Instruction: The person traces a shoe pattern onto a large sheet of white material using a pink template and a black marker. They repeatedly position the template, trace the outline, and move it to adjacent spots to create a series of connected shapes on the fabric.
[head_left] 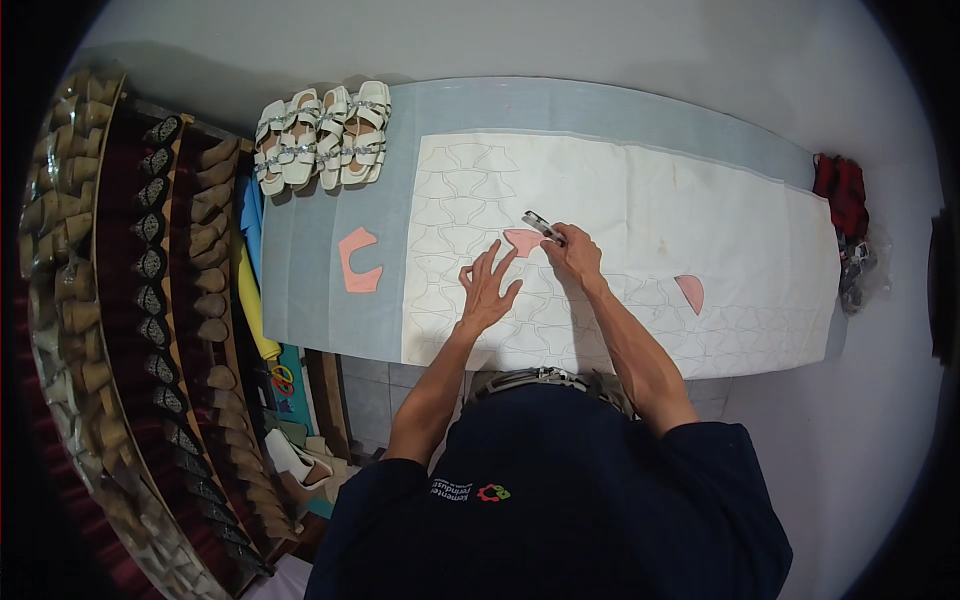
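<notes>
A white sheet (700,220) covered in part with drawn curved outlines lies on the table. On it rests a small pink pattern piece (519,240). My left hand (486,292) has its fingers spread, with the fingertips at the left edge of that piece. My right hand (577,258) is closed around a slim silver-and-black pen-like tool (537,222), held over the right side of the pink piece. Which end of the tool meets the sheet is hidden by the fingers. A pink half-round piece (690,293) lies farther right on the sheet.
A pink notched piece (361,262) lies on the grey table cover (310,290) at left. White sandals (320,138) stand at the back left. Racks of wooden shoe lasts (212,240) line the left side. A red-and-black bundle (842,195) sits by the right end.
</notes>
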